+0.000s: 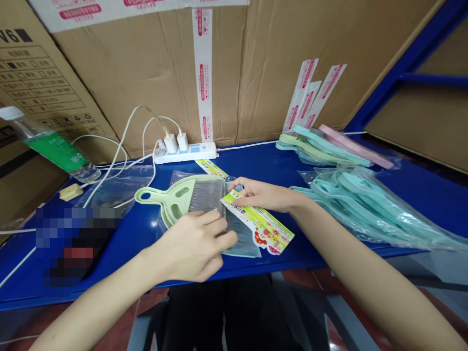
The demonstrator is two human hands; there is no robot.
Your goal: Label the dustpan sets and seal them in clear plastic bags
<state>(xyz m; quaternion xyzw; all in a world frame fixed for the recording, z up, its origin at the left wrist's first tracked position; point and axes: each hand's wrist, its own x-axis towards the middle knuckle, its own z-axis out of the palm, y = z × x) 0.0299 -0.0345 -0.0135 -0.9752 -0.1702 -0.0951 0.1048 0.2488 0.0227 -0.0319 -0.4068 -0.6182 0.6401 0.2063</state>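
A pale green mini dustpan (pixel 149 195) with a grey-bristled brush (pixel 206 195) lies in front of me, its handle to the left. My left hand (pixel 199 243) is closed at the near right edge of this set, fingers curled over the bristle end and thumb low. My right hand (pixel 258 195) pinches the upper left part of a yellow-green printed header card (pixel 272 228) with red mushroom pictures, at the right end of the set. Below both hands, a bluish dustpan in clear plastic (pixel 243 239) is partly covered.
Bagged turquoise sets (pixel 351 200) and a stack of green, turquoise and pink ones (pixel 329 146) lie right. Another card (pixel 212 168) lies behind. A power strip (pixel 186 152) with white cables, a water bottle (pixel 58 148) and a blurred dark object (pixel 80 243) are left.
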